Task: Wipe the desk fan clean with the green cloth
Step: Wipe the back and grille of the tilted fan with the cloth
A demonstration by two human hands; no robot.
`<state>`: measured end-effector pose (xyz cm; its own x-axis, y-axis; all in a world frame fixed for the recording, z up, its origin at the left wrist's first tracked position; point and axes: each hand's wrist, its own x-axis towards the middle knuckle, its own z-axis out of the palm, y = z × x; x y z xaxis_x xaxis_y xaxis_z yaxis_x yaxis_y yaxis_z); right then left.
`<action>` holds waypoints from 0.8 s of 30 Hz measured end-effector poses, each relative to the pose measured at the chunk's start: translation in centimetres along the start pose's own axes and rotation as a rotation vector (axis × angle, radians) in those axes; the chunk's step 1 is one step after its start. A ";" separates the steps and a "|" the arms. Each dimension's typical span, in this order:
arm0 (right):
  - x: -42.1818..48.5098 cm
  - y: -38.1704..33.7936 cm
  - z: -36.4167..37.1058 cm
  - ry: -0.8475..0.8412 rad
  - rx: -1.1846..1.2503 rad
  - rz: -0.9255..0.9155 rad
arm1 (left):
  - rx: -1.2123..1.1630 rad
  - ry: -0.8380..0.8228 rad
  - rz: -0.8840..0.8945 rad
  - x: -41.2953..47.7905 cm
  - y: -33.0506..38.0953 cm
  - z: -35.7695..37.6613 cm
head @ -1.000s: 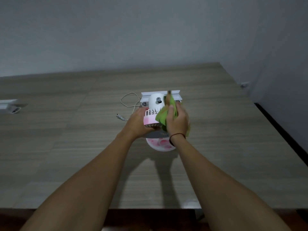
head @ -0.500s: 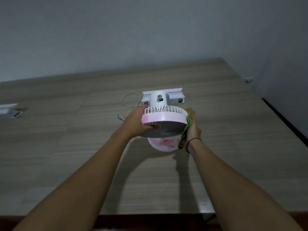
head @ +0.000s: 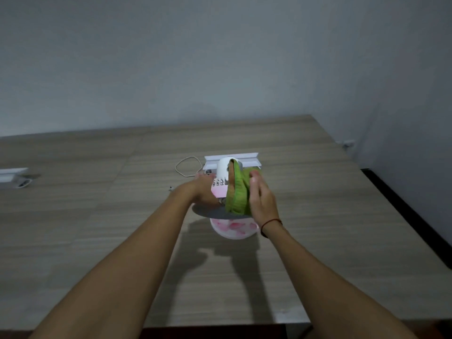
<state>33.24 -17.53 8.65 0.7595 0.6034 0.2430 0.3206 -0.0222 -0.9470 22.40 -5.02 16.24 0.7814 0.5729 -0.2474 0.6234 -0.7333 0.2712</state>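
A small white and pink desk fan (head: pixel 221 178) stands mid-table on a round pink-patterned base (head: pixel 233 228), its head tilted face down. My left hand (head: pixel 204 190) grips the left rim of the fan head. My right hand (head: pixel 260 199) presses the green cloth (head: pixel 237 193) over the right side and top of the fan's back housing. The cloth hides most of the rear grille.
A white power strip (head: pixel 247 159) lies just behind the fan, with a thin white cable (head: pixel 186 165) looping to its left. Another white box (head: pixel 12 176) sits at the table's far left. The table (head: pixel 318 216) meets a wall corner on the right.
The right hand brought the cloth from the fan's right rim up over the back housing. The fan head is tipped further forward, and my view shifted lower.
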 end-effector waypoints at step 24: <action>2.3 -3.0 0.3 -0.020 0.015 0.180 | -0.637 0.705 -0.235 -2.2 -1.1 2.3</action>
<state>33.88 -15.80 12.00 0.7928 0.6061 0.0650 0.1719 -0.1199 -0.9778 19.88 -6.32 14.37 0.3429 0.9184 0.1972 0.5003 -0.3563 0.7891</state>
